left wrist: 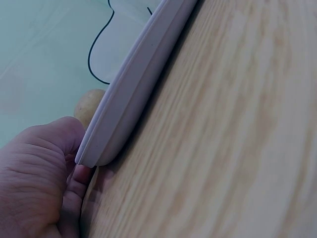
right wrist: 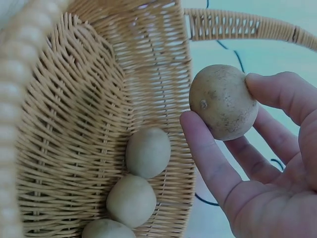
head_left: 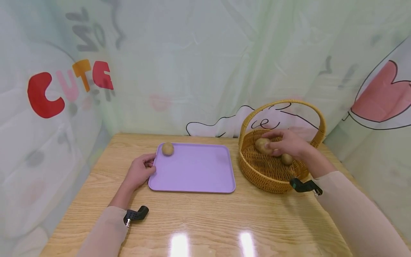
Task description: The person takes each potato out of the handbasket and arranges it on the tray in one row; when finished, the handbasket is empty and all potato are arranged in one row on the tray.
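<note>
My right hand (head_left: 287,144) pinches a round brown potato (right wrist: 223,101) between thumb and fingers, over the wicker basket (head_left: 260,181) on the right. In the right wrist view the held potato is up near the basket's rim, and three more lie against the inner wall, among them one potato (right wrist: 148,152) and another potato (right wrist: 131,201). On the left, my left hand (head_left: 141,170) grips the left edge of a lilac tray (head_left: 192,171), thumb at the rim and fingers below it. A single potato (head_left: 167,149) sits in the tray's far left corner.
Tray and basket stand on a wooden table (head_left: 199,214), the basket just right of the tray. An arched handle (head_left: 287,101) rises over the basket. Behind the table hangs a printed curtain (head_left: 179,71), close to its back edge.
</note>
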`<state>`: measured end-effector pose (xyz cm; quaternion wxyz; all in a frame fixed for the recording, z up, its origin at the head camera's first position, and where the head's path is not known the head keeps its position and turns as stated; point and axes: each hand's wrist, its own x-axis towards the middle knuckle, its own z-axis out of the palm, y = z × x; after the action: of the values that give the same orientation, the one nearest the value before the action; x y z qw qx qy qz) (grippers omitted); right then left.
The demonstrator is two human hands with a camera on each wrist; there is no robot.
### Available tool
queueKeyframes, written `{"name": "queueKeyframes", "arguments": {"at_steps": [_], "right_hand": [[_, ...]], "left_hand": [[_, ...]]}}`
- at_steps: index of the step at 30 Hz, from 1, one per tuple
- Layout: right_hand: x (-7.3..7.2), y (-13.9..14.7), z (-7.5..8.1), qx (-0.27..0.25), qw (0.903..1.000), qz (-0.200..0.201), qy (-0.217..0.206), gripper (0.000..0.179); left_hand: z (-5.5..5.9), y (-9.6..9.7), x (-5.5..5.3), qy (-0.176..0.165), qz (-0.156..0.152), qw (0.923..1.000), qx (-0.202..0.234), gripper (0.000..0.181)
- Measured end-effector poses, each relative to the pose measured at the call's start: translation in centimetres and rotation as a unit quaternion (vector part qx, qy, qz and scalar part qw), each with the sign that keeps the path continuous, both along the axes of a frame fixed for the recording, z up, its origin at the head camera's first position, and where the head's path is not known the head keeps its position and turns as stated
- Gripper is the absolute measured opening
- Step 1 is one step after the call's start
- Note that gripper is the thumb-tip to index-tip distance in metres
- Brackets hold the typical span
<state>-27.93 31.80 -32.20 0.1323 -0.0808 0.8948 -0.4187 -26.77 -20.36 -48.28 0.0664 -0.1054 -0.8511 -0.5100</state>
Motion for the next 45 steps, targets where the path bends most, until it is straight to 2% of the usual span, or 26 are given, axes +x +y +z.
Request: {"name": "queueKeyframes", "arguments": {"at_steps": [8,13,18,24,28,31,37,45], "right_hand": [[2.0,-1.6,0.7,-0.020,0.9997,-0.002,0.011,0.051],[2.4,-3.5,0.6,-0.070,0.9973,0.015,0.019,0.050],[2.6,-5.0,0.1,-0.105,0.9939,0.034,0.009,0.048],[3.1,-6.8,-0.5,-0.091,0.9939,0.059,0.018,0.047],[3.3,-8.0,-0.7,-0.071,0.9955,0.058,0.022,0.047],[3.3,-8.9,-0.7,-0.073,0.9955,0.056,0.026,0.044],[2.6,-11.0,-1.4,-0.129,0.9897,0.060,0.015,0.042],[1.4,-14.4,-2.9,-0.135,0.9878,0.072,0.032,0.042]], "left_hand": [[0.0,-0.3,-0.1,-0.003,0.002,1.0000,-0.003,0.049],[0.1,-0.6,-0.1,-0.003,0.010,0.9999,-0.003,0.050],[0.1,-0.6,-0.2,-0.002,0.013,0.9999,-0.009,0.050],[0.2,-0.4,-0.4,0.003,0.014,0.9998,-0.016,0.050],[0.4,-0.1,-0.4,0.002,0.015,0.9998,-0.016,0.051],[0.5,0.0,-0.5,0.003,0.012,0.9999,-0.008,0.051],[0.4,0.1,-0.7,0.010,0.007,0.9999,0.008,0.050],[0.5,0.2,-0.6,0.007,0.013,0.9999,0.000,0.050]]}}
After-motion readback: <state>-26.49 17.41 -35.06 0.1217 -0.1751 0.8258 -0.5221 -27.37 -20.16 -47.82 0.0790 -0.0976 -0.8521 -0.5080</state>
